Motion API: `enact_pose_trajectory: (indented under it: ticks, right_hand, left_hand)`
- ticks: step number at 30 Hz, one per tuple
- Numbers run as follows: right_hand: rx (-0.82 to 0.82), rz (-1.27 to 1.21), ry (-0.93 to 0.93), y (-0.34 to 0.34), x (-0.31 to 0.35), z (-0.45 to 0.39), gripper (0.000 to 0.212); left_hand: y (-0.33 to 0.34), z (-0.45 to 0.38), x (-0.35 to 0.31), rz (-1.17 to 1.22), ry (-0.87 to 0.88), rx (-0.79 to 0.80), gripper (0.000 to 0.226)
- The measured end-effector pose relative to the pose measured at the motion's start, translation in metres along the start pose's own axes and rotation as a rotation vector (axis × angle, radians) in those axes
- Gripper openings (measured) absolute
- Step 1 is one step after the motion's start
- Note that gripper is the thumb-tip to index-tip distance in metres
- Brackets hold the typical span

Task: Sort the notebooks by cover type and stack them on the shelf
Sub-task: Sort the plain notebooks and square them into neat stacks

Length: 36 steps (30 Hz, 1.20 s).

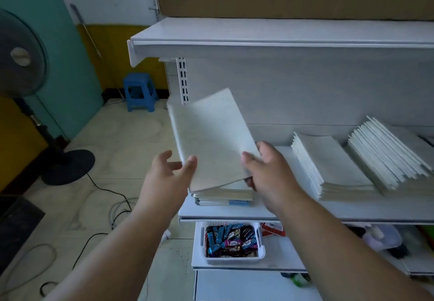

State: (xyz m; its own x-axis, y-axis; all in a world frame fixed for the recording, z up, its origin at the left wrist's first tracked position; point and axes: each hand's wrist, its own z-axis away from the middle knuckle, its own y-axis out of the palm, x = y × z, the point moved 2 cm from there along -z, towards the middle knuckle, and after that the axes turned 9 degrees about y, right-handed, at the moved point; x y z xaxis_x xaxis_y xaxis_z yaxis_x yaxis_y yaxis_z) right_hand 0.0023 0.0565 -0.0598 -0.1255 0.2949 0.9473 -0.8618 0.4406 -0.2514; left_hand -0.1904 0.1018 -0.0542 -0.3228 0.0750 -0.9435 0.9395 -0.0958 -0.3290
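A pale grey-white notebook (211, 136) is held tilted above the left end of the middle shelf (305, 209). My right hand (265, 171) pinches its lower right corner, thumb on the cover. My left hand (171, 171) touches its lower left edge with the thumb, the fingers loosely spread. Directly under the notebook lies a short stack of notebooks (223, 196), one showing a blue edge. Two taller stacks of pale-covered notebooks sit further right on the same shelf: one in the middle (328, 166) and a fanned one (387, 152) near the right edge.
An upper shelf (258, 40) overhangs the work area. On the lower shelf a white basket (231, 244) holds wrapped sweets. At left stand a pedestal fan (23, 58) and a blue stool (139, 91), with cables on the floor (105, 206).
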Motion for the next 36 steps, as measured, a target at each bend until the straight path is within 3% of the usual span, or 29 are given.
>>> enact_pose_trajectory:
  ticks: [2, 4, 7, 10, 12, 15, 17, 21, 25, 27, 29, 31, 33, 36]
  right_hand:
    - [0.049, -0.096, 0.037, 0.012, -0.001, 0.008, 0.020]
    - [-0.001, -0.095, 0.098, 0.012, -0.009, 0.004, 0.035]
    - [-0.141, 0.370, 0.125, 0.000, -0.028, -0.016, 0.067]
    - [-0.030, 0.679, 0.240, 0.001, -0.046, -0.030, 0.082]
    - [-0.042, 0.748, 0.239, 0.004, -0.047, -0.029, 0.069]
    - [-0.272, 0.865, 0.115, -0.002, -0.042, -0.028, 0.035]
    - [-0.306, 0.738, 0.049, -0.007, -0.036, -0.027, 0.022]
    - [-0.020, -0.156, 0.111, 0.000, -0.016, -0.004, 0.010]
    - [0.284, -0.450, 0.087, 0.024, -0.005, 0.014, 0.017]
    - [0.294, -0.462, 0.100, 0.023, -0.005, 0.009, 0.030]
    - [0.088, -0.122, 0.102, 0.015, -0.009, -0.007, 0.047]
    - [-0.171, 0.454, 0.087, 0.005, -0.018, -0.023, 0.058]
    - [-0.157, 0.817, 0.160, 0.004, -0.030, -0.034, 0.071]
    - [-0.034, 0.940, 0.178, 0.014, -0.040, -0.038, 0.052]
  left_hand:
    - [0.004, -0.002, 0.005, 0.313, -0.105, -0.059, 0.025]
    - [-0.001, -0.001, 0.007, 0.356, -0.083, -0.155, 0.017]
    - [-0.012, -0.002, 0.013, 0.373, -0.078, -0.225, 0.021]
    - [-0.017, -0.003, 0.020, 0.447, -0.106, -0.232, 0.018]
    - [-0.019, -0.003, 0.021, 0.454, -0.115, -0.227, 0.014]
    - [-0.021, -0.004, 0.020, 0.487, -0.108, -0.210, 0.011]
    - [-0.021, -0.005, 0.020, 0.529, -0.114, -0.197, 0.013]
    - [-0.015, -0.009, 0.020, 0.538, -0.130, -0.173, 0.010]
    - [-0.012, -0.014, 0.023, 0.498, -0.177, -0.116, 0.010]
    - [-0.016, -0.015, 0.027, 0.515, -0.225, -0.108, 0.012]
    - [-0.019, -0.013, 0.030, 0.563, -0.241, -0.116, 0.012]
    - [-0.022, -0.010, 0.032, 0.606, -0.233, -0.127, 0.015]
    - [-0.023, -0.008, 0.033, 0.626, -0.237, -0.121, 0.017]
    - [-0.026, -0.009, 0.035, 0.641, -0.231, -0.127, 0.017]
